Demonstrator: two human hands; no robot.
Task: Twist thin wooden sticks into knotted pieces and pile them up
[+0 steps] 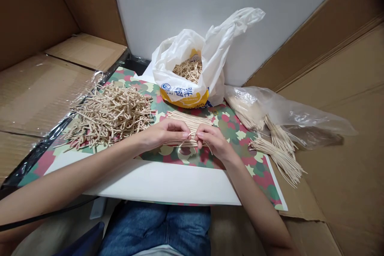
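A: What's at the centre of it?

B: A thin pale strand (pixel 186 139), just above a flat row of strands (pixel 189 118) laid side by side near the middle of the table (pixel 255 166).

A: And the hands?

B: The left hand (pixel 174 131) is pinched narrow, thumb and fingertips together on the strand, whose end curves down below them. The right hand (pixel 213 139), just beside it, is pinched too, fingers curled, with a pale length running out beneath. Whether that's the same strand, I can't tell; the fingers hide the middle.

A: What lies around them?

B: Left of the row, a loose heap of short pieces (pixel 114 116). Behind the row, a white plastic bag (pixel 214 74) with blue and yellow printing stands with its mouth open, more short pieces (pixel 190 71) showing inside.

A: On the other side?

B: Two tied bundles: one (pixel 280 160) at the right edge, the other (pixel 279 134) just behind it, near a clear plastic bag (pixel 294 114).

A: And farther out?

B: The top has a red-and-green camouflage pattern, with a white strip (pixel 180 184) along the near side. Cardboard (pixel 45 92) flanks it left and right, a pale wall (pixel 168 4) rises behind, and the person's jeans (pixel 156 224) show below the near edge.
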